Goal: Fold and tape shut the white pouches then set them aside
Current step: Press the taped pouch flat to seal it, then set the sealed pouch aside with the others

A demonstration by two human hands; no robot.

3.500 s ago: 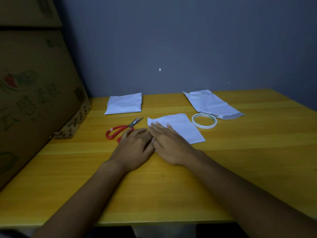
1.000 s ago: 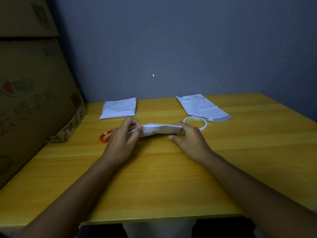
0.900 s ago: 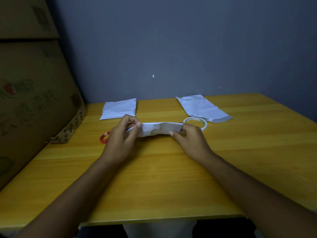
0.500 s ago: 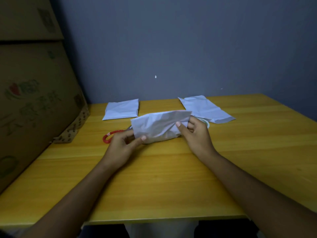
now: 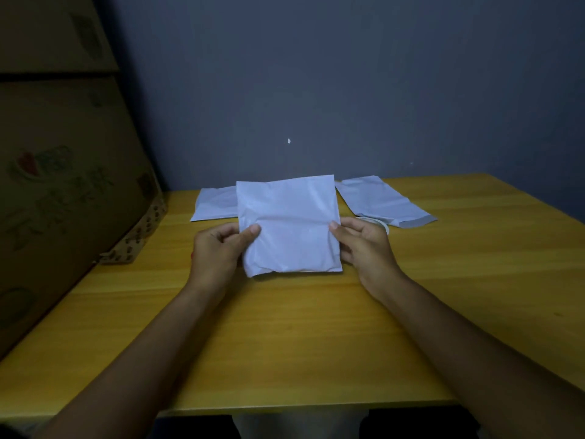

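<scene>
Held pouch: a white pouch [image 5: 289,226] is being held upright above the yellow wooden counter [image 5: 285,327], its face turned toward the camera, its surface creased, its bottom edge sitting just above the counter top.
Left hand: the left hand [image 5: 218,251] is pinching the pouch's left edge, thumb lying on the front face, the other fingers curling behind.
Right hand: the right hand [image 5: 364,245] is pinching the pouch's right edge in the same way, thumb on the front, fingers behind.
Folded pouch: a second white pouch [image 5: 215,205] is lying flat on the counter at the far left, partly hidden behind the held one.
Unfolded pouch: a third, longer white pouch [image 5: 383,201] is lying flat at the far right, angled, well apart from the second.
Tape roll: a white tape roll [image 5: 381,224] is showing only in part, just beyond the right hand and beside the third pouch.
Surroundings: large cardboard boxes [image 5: 63,185] are standing at the counter's left end; a grey wall [image 5: 348,90] is rising behind.
</scene>
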